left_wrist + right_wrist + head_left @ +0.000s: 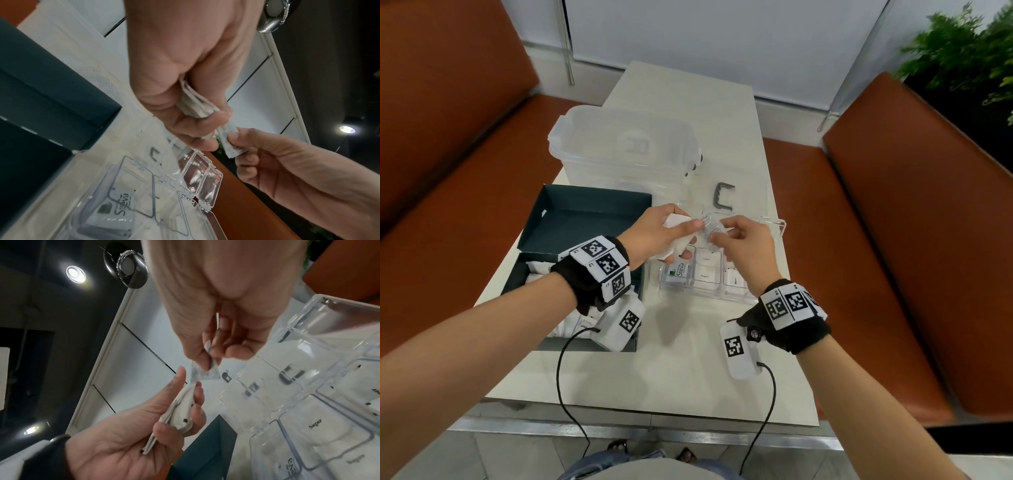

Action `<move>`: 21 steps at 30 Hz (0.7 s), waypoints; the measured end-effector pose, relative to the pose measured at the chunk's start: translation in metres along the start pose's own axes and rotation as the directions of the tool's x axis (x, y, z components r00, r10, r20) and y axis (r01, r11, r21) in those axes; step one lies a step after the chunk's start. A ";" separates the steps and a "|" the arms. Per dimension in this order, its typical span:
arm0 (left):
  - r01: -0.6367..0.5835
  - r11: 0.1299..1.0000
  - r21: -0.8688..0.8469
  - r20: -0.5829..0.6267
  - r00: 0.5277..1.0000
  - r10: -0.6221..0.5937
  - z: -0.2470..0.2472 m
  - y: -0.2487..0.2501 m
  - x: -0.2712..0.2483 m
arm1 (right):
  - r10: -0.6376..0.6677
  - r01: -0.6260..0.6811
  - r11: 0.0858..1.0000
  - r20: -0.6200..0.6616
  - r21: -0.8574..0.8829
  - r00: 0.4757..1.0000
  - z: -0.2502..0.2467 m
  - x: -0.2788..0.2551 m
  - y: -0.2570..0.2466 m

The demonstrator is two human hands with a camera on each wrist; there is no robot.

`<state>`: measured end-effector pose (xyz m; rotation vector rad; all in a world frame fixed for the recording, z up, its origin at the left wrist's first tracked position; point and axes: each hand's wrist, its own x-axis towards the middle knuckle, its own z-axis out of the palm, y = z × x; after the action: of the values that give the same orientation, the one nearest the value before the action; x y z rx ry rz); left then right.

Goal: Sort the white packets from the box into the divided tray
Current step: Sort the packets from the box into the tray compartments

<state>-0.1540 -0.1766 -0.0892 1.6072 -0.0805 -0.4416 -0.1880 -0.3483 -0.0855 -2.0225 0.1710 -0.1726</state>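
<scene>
Fingers pinching packet — left hand gripping stack

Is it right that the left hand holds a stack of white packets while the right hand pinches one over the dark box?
Not quite. The left hand holds the stack of white packets, and the right hand pinches one packet, but over the clear divided tray, not the dark box, as the head view shows.
</scene>
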 end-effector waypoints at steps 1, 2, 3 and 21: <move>0.013 1.000 -0.002 -0.018 1.000 -0.013 -0.001 0.000 -0.001 | -0.047 0.044 0.998 -0.059 -0.052 0.997 0.000 0.001 0.001; 0.024 1.000 -0.015 -0.023 0.999 -0.024 -0.001 0.000 -0.002 | -0.117 0.106 0.987 -0.089 -0.124 0.989 0.001 0.002 0.001; 0.030 0.999 -0.036 -0.012 0.999 -0.031 0.000 0.000 -0.004 | -0.194 0.172 0.963 -0.089 -0.207 0.977 0.004 0.000 0.000; 0.018 0.990 0.142 0.026 0.999 -0.022 -0.014 -0.006 -0.016 | -0.343 0.382 0.886 0.184 -0.262 0.921 0.008 -0.004 -0.006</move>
<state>-0.1656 -0.1581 -0.0910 1.7435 -0.1190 -0.4825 -0.1902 -0.3377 -0.0835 -2.3418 -0.2892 -0.2600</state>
